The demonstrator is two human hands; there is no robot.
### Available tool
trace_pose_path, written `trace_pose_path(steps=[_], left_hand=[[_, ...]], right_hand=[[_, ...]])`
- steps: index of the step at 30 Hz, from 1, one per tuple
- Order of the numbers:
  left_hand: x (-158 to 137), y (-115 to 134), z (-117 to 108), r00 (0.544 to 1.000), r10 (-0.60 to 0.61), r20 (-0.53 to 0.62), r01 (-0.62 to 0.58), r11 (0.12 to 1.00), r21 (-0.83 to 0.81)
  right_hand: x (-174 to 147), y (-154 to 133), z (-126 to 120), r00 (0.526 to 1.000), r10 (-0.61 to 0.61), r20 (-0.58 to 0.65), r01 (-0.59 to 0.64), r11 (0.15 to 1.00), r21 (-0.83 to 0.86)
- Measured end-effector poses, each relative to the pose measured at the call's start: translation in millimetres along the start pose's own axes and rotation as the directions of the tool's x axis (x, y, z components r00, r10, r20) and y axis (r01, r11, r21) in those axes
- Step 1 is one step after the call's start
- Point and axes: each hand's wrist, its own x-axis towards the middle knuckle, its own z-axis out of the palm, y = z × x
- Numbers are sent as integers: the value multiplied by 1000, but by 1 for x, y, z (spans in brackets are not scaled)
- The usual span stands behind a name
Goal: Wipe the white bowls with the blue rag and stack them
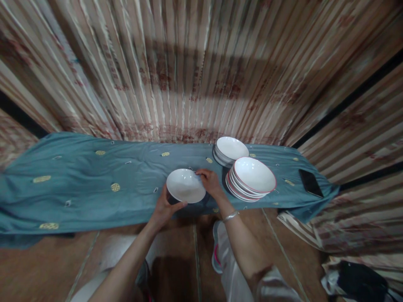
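Observation:
A shallow white bowl (185, 186) is tilted slightly toward me over the middle of the covered bench. My left hand (165, 207) grips its near left side, thumb along the front rim and fingers underneath. At the far right rim, my right hand (209, 181) has its fingers bent over the edge; a small bluish patch shows at the fingertips, too unclear to name. Just right of that hand stands a stack of white bowls with red rims (255, 175). Behind it is a second stack of white bowls with dark rims (232, 149).
A teal cloth with yellow pineapple prints (85, 180) covers the long narrow bench. A black phone (310, 183) lies near its right end. Pleated striped curtains (189, 84) hang close behind and at the sides. On the floor at lower right sits a black bag (362, 281).

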Motion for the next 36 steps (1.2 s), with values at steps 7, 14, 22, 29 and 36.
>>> trace_pose_path(steps=[7, 14, 22, 29, 36], left_hand=[[-2, 0, 1, 1000, -1, -14, 1, 1000, 4], [2, -1, 1, 1000, -19, -15, 18, 999, -26], [5, -4, 3, 999, 32, -25, -33, 998, -45], [1, -3, 5, 999, 8, -46, -11, 997, -72], [-3, -2, 3, 997, -31, -72, 20, 989, -150]], right_hand=[[13, -9, 7, 998, 53, 28, -53, 999, -10], [0, -6, -15, 981, 156, 115, -145, 985, -97], [-43, -12, -41, 979, 115, 166, -102, 991, -84], [-58, -26, -57, 940, 165, 299, -181, 983, 28], [-63, -24, -62, 945, 197, 263, -196, 980, -29]])
